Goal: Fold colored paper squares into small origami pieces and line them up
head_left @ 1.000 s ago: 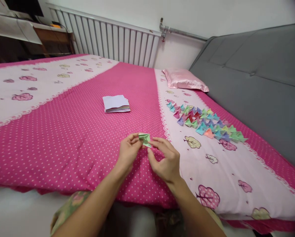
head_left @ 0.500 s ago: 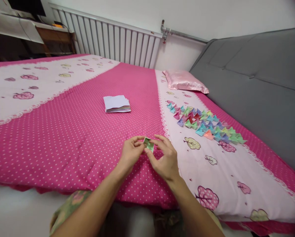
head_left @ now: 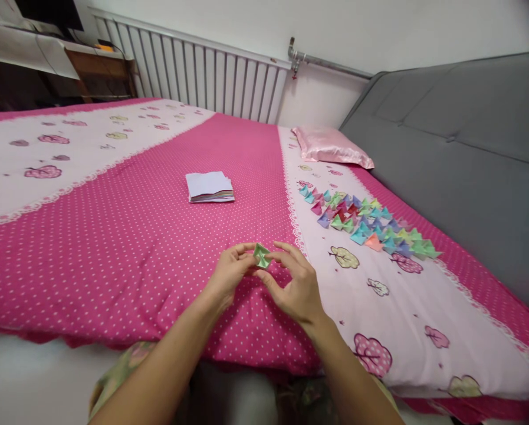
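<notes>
A small light-green origami paper boat [head_left: 261, 255] is held up between my two hands, over the near part of the pink bedspread. From its left side, my left hand [head_left: 233, 268] pinches it with thumb and fingers. My right hand [head_left: 293, 283] has its index fingertip on the boat's right side and its thumb just below; the other fingers are raised. The boat's folds face up and look slightly spread. Off to the right, several folded paper boats [head_left: 365, 221] in blue, green, pink, red and purple stand in rows.
A stack of square paper sheets [head_left: 209, 186] lies on the bedspread [head_left: 135, 248], ahead and left of my hands. A pink satin pillow [head_left: 330, 147] rests by the grey headboard [head_left: 459, 130]. Beyond the bed stand a white radiator [head_left: 202, 71] and a desk [head_left: 96, 71] with a monitor.
The green paper boat has shifted slightly left and turned, so its inner folds show more. My right thumb has moved left and slid off the paper's front to below it.
</notes>
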The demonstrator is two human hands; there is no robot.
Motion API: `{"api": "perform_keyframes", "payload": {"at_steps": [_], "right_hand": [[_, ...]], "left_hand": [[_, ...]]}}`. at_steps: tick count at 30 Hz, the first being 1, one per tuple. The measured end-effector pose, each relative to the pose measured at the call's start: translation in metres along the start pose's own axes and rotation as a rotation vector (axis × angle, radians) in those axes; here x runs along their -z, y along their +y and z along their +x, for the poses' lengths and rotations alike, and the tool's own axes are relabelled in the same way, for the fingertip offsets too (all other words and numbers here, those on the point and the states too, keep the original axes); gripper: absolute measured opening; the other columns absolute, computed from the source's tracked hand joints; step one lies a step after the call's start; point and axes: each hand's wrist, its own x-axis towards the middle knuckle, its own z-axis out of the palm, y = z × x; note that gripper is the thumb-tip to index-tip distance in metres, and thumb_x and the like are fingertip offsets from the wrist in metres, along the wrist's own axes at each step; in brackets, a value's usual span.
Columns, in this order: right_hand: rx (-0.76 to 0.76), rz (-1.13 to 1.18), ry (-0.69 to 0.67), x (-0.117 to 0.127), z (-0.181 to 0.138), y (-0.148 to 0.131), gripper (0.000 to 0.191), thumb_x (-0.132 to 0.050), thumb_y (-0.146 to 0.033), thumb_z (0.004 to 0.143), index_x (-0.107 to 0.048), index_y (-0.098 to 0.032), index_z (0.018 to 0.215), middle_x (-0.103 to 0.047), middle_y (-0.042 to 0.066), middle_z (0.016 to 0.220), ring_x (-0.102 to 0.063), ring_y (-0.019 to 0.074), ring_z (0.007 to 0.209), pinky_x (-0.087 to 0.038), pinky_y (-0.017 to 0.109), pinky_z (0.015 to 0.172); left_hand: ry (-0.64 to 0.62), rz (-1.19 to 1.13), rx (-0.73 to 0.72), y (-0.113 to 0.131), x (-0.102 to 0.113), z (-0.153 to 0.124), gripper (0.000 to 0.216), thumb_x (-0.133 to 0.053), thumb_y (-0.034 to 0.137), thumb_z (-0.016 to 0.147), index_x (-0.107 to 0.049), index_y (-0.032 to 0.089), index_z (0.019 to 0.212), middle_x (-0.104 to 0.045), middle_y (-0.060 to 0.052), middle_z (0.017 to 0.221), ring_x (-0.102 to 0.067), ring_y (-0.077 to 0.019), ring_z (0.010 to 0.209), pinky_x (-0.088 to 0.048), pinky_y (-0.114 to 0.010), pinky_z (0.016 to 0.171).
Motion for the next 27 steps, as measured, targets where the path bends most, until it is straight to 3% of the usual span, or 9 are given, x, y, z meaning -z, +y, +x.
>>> {"api": "perform_keyframes", "payload": {"at_steps": [8, 13, 18, 27], "right_hand": [[-0.068, 0.179, 0.022, 0.001, 0.001, -0.003, 0.015, -0.054, -0.027, 0.079, -0.064, -0.020, 0.087, -0.059, 0.009, 0.105, -0.056, 0.0217, 0.099, -0.047, 0.037, 0.084], [-0.355, 0.387, 0.111, -0.006, 0.001, 0.003, 0.016, -0.060, -0.027, 0.073, -0.057, -0.017, 0.085, -0.063, 0.006, 0.087, -0.061, 0.0164, 0.073, -0.052, 0.030, 0.067], [-0.567, 0.655, 0.074, -0.012, 0.001, 0.011, 0.024, -0.065, -0.031, 0.068, -0.056, -0.015, 0.084, -0.064, 0.004, 0.078, -0.062, 0.0164, 0.073, -0.050, 0.028, 0.068], [-0.688, 0.795, 0.070, -0.015, 0.001, 0.011, 0.029, -0.070, -0.029, 0.061, -0.059, -0.014, 0.084, -0.064, 0.002, 0.069, -0.061, 0.0141, 0.062, -0.047, 0.025, 0.058]], "left_hand": [[-0.028, 0.058, -0.013, -0.002, 0.003, -0.001, 0.026, -0.066, 0.017, 0.063, -0.065, 0.013, 0.088, -0.065, -0.004, 0.071, -0.056, -0.0089, 0.056, -0.041, -0.020, 0.053], [-0.010, 0.091, -0.042, -0.005, 0.001, 0.001, 0.028, -0.064, 0.013, 0.061, -0.066, 0.012, 0.089, -0.066, -0.004, 0.070, -0.057, -0.0102, 0.055, -0.043, -0.022, 0.055], [-0.020, 0.201, -0.078, -0.008, -0.002, 0.002, 0.031, -0.066, 0.013, 0.058, -0.064, 0.009, 0.089, -0.064, -0.004, 0.061, -0.056, -0.0102, 0.049, -0.042, -0.022, 0.052], [-0.093, 0.296, -0.086, -0.012, -0.002, 0.002, 0.034, -0.067, 0.014, 0.059, -0.060, 0.010, 0.092, -0.056, 0.003, 0.052, -0.047, -0.0061, 0.041, -0.033, -0.018, 0.043]]}}
